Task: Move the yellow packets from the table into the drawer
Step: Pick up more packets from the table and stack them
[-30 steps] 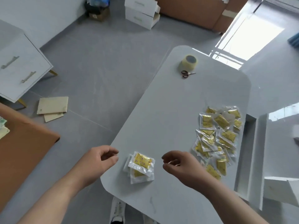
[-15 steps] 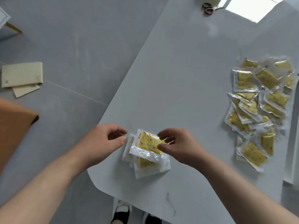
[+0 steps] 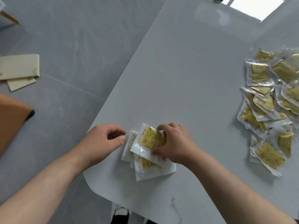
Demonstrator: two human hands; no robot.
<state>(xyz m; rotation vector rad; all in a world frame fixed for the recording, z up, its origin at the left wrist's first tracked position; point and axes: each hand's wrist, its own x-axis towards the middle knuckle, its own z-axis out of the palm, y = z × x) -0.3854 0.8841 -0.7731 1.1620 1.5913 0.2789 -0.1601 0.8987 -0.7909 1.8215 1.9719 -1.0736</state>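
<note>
at near table edge | right hand pinches small packet stack | left hand loosely curled, empty, just beside | best: square stack between both hands, lift whole | drawer unseen

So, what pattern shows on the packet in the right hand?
Packet: yellow with stars, moons, flowers; head view.

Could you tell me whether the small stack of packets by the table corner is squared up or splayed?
Splayed: in the small stack packets lie at differing angles, corners jutting out beneath the right hand.
</note>
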